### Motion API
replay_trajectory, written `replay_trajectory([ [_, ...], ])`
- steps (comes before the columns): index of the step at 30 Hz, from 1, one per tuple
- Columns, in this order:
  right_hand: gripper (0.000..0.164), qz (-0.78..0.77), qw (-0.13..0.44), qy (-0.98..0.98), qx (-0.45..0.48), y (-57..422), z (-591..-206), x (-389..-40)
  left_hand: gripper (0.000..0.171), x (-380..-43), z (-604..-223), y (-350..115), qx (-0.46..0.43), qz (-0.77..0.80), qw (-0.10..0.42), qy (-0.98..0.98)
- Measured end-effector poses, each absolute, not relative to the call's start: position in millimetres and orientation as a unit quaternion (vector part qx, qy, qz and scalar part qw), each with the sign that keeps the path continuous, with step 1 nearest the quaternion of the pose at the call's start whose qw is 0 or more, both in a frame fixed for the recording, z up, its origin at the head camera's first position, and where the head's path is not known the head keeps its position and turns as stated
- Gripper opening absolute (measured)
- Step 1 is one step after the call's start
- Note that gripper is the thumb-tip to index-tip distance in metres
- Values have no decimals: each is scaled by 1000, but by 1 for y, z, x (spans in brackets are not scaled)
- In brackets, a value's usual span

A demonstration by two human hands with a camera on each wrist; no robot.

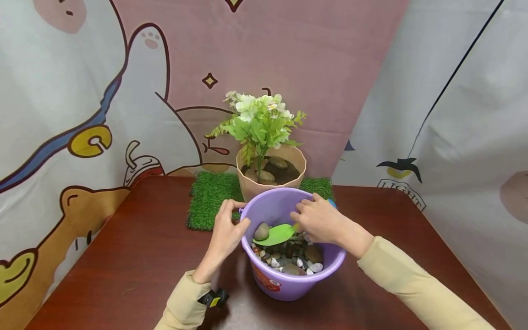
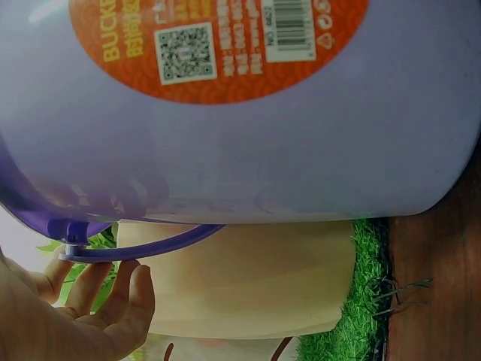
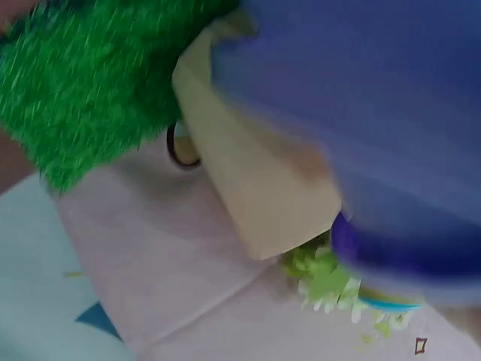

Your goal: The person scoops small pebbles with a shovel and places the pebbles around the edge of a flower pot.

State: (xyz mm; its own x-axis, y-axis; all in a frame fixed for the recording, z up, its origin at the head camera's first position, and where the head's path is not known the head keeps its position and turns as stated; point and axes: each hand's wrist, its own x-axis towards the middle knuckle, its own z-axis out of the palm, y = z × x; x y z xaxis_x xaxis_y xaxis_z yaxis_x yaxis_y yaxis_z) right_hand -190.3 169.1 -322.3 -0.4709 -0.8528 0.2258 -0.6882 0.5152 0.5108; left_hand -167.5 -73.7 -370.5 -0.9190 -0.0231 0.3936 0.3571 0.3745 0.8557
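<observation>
A purple bucket (image 1: pixel 268 285) with pebbles stands on the table, an orange-red label on its side. My left hand (image 1: pixel 225 233) holds its left rim, the thumb over the edge and the fingers outside. In the left wrist view, that hand's fingers (image 2: pixel 120 297) touch the bucket's handle (image 2: pixel 161 244). My right hand (image 1: pixel 319 220) reaches in over the right rim and grips a toy shovel, its green blade (image 1: pixel 277 235) above the pebbles (image 1: pixel 284 256). A bigger stone (image 1: pixel 261 232) lies against the blade. The shovel's blue end (image 1: pixel 332 203) shows beyond the hand. The right wrist view is blurred.
Just behind the bucket, a beige flowerpot (image 1: pixel 270 184) with soil, stones and a white-flowered artificial plant (image 1: pixel 264 119) stands on a green grass mat (image 1: pixel 214 197). The brown table (image 1: pixel 144 256) meets a printed cloth backdrop (image 1: pixel 321 68).
</observation>
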Motion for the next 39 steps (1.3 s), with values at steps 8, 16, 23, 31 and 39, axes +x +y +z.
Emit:
replay_trajectory([
  [8, 26, -140, 250, -847, 448, 169, -327, -193, 32, -168, -372, -74, -106, -548, 180, -810],
  [16, 26, -76, 240, -852, 459, 179, -319, -191, 32, -168, -373, -74, -109, -546, 187, -809],
  [23, 22, -22, 262, -846, 464, 187, -317, -189, 32, -168, -373, -74, -113, -549, 191, -806],
  [31, 19, 11, 301, -833, 464, 199, -309, -190, 31, -169, -373, -74, -114, -552, 189, -804],
  [39, 18, 17, 314, -836, 449, 210, -300, -190, 32, -169, -373, -74, -110, -549, 186, -808],
])
